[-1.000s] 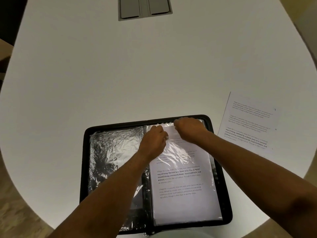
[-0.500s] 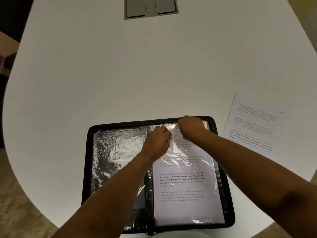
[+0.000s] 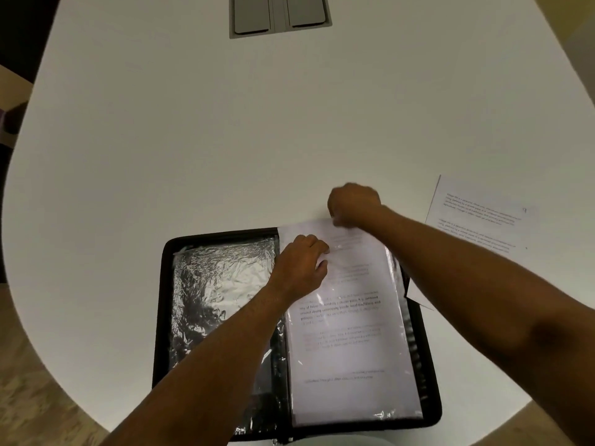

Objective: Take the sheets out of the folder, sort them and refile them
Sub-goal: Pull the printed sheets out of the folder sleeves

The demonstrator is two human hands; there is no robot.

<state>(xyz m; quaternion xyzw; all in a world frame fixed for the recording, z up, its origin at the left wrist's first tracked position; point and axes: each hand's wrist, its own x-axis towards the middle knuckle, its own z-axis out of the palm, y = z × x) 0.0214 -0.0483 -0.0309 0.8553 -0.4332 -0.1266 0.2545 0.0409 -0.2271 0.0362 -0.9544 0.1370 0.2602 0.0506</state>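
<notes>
The black zip folder [image 3: 161, 317] lay open at the near edge of the white oval table [image 3: 225, 140]. The right hand [image 3: 352, 204] pinched the top edge of a white printed sheet [image 3: 347, 342]. Half a second before, this hand was over the top of the folder; now it had moved beyond the folder's far rim, and the sheet stuck out of the clear plastic sleeve [image 3: 396, 275]. The left hand [image 3: 301, 268] held the sleeve's top edge with curled fingers, about as before. Another printed sheet [image 3: 476, 214] lay on the table to the right.
</notes>
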